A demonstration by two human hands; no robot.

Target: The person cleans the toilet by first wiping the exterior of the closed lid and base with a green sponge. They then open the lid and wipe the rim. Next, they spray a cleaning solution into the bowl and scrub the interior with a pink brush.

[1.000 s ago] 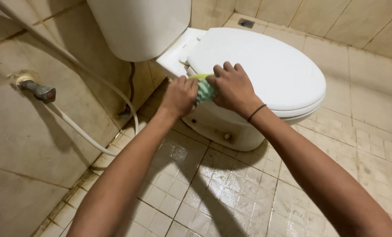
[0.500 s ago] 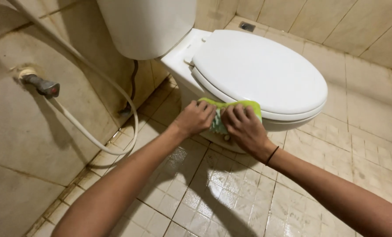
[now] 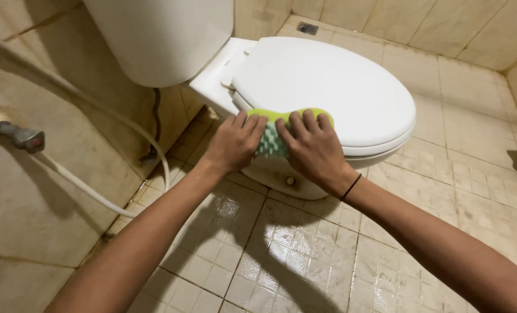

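A tiled floor [image 3: 304, 255] of small glossy squares fills the lower part of the view and runs up to tiled walls [image 3: 50, 191] on the left and at the far right corner. On it stands a white toilet [image 3: 281, 179], its cistern [image 3: 165, 35] at the upper left and its closed lid [image 3: 328, 87] reaching toward the right. A white hose [image 3: 96, 194] loops down the left wall from a metal valve [image 3: 18, 136] and passes behind the bowl's left side. A small drain [image 3: 307, 28] sits in the floor at the far edge. Against the near rim of the bowl, just under the lid's edge, lies a green sponge [image 3: 276, 136]. The left hand [image 3: 235, 142] presses on its left end and the right hand [image 3: 313, 148] on its right end, fingers [image 3: 298, 123] spread over the top, clamped on it. A dark band [image 3: 351, 186] circles the right wrist.
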